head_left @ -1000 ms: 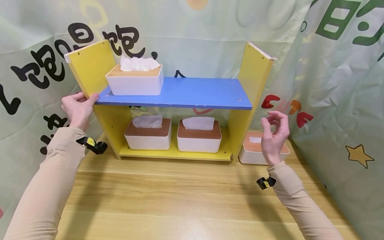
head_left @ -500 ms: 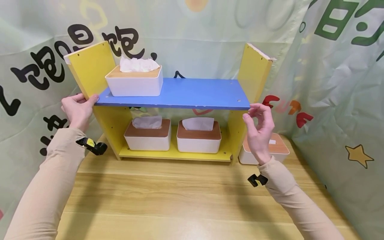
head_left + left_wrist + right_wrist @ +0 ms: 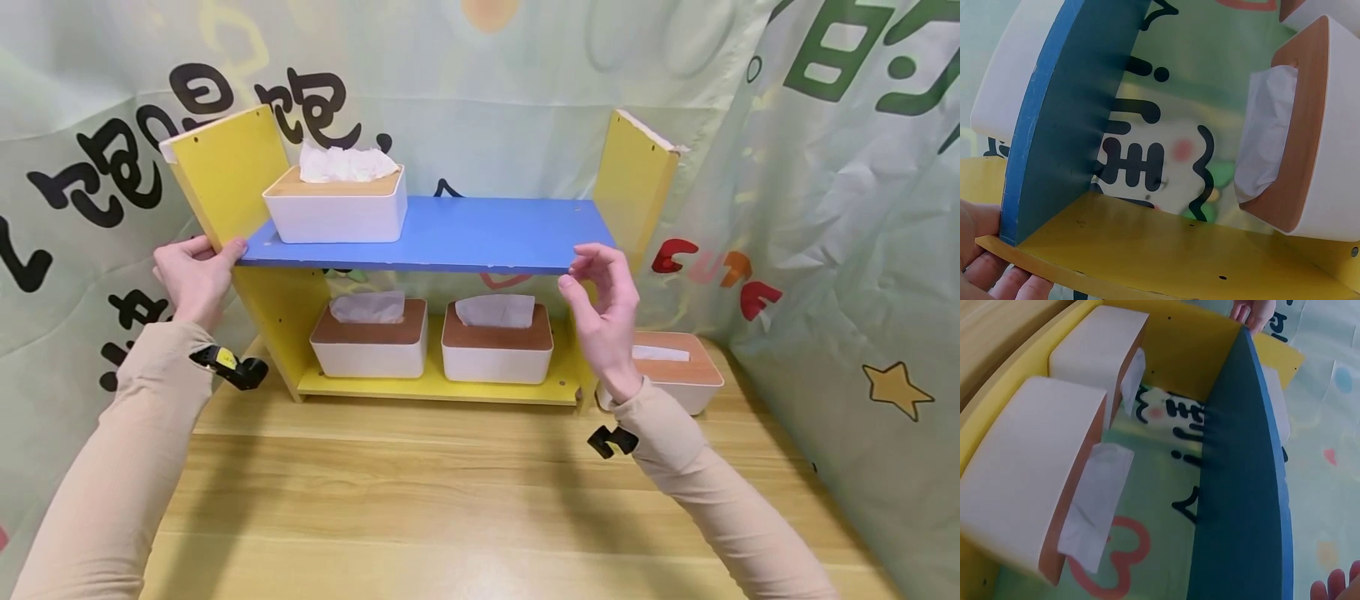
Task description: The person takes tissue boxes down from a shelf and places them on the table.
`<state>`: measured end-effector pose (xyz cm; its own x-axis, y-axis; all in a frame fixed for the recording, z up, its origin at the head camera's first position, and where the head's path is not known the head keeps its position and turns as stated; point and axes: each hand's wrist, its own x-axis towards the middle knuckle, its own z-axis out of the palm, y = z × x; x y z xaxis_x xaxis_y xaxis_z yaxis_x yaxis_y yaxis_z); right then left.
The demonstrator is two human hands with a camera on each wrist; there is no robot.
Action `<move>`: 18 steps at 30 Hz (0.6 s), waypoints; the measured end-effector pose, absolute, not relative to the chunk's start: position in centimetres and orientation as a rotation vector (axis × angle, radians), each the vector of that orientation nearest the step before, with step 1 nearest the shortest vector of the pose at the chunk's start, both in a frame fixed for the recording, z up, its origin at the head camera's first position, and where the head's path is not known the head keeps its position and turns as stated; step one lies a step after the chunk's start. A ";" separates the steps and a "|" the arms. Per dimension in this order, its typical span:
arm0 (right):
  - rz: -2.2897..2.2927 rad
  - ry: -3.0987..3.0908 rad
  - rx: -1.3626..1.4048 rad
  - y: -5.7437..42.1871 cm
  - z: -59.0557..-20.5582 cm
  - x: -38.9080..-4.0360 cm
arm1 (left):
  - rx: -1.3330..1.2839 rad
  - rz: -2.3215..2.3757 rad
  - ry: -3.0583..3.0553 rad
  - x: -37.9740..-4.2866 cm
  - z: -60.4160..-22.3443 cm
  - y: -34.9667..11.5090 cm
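My left hand (image 3: pixel 195 275) grips the left yellow side panel (image 3: pixel 232 171) of a small shelf unit. Its thumb lies at the corner of the blue board (image 3: pixel 487 229), with the other fingers (image 3: pixel 1007 281) curled behind the panel. In front of the blue board's right end, my right hand (image 3: pixel 603 317) is raised with loosely bent fingers and holds nothing. A white tissue box (image 3: pixel 333 218) with a wooden lid stands on the blue board's left part. Below it, a left tissue box (image 3: pixel 367 360) and a right tissue box (image 3: pixel 497 365) stand side by side on the yellow bottom board.
Another tissue box (image 3: pixel 686 393) sits on the wooden table (image 3: pixel 420 483) right of the unit, partly hidden by my right arm. The right yellow side panel (image 3: pixel 637 179) rises beside the blue board. A printed cloth (image 3: pixel 495 142) hangs behind and at both sides.
My right hand has moved left, from in front of the outer tissue box to the blue board's right end. My left hand keeps its grip; the boxes have stayed put.
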<state>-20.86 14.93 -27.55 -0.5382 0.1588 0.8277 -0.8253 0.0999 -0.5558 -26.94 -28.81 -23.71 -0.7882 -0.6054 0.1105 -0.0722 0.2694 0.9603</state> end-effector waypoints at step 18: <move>1.649 -1.722 0.783 10.7 -25.3 -21.6 | 0.604 -1.545 -2.082 -27.0 -23.8 -28.9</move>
<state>-21.56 10.69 -25.34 -0.6310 0.0014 0.7758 -0.7750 0.0443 -0.6304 -26.96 -28.90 -23.81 -0.7901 -0.6026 0.1124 -0.0669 0.2669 0.9614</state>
